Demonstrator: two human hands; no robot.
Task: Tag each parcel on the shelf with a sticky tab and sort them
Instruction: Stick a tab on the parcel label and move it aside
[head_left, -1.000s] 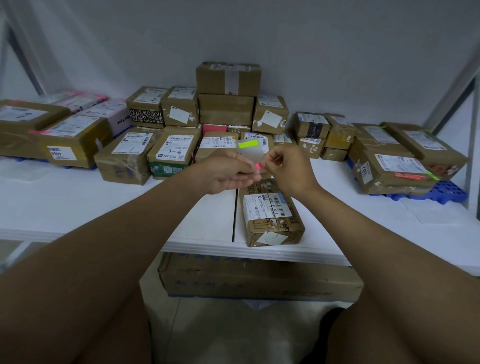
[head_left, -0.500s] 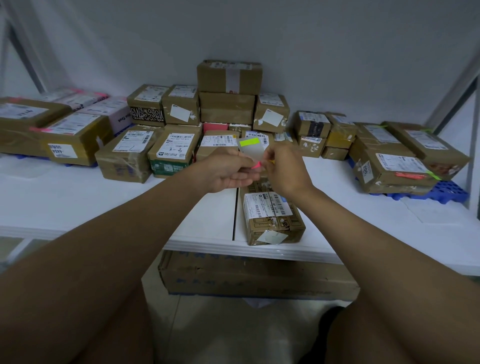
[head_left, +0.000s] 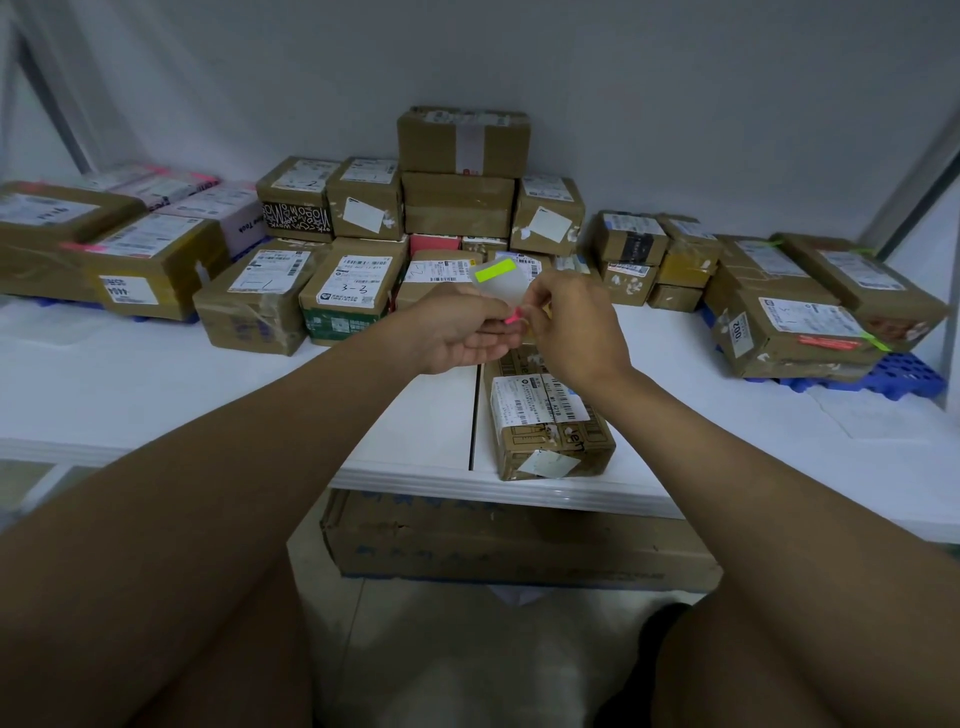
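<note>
My left hand (head_left: 460, 330) holds a clear sheet of sticky tabs (head_left: 500, 283) with a green tab at its top. My right hand (head_left: 574, 325) pinches a pink tab (head_left: 511, 317) at the sheet's lower edge. Both hands hover above a brown parcel (head_left: 550, 423) that lies lengthwise near the front edge of the white shelf (head_left: 405, 415). Several brown parcels (head_left: 353, 291) stand stacked along the back wall.
Left group of parcels (head_left: 135, 260) carries pink tabs; the right group (head_left: 810, 322) on a blue pallet (head_left: 904, 376) carries green and red tabs. A long flat carton (head_left: 519, 540) lies under the shelf. Slanted shelf posts (head_left: 914, 171) rise at both sides.
My hands have stayed over the front parcel; the right fingers shifted down to the sheet's lower edge, and the pink tab now shows between the hands.
</note>
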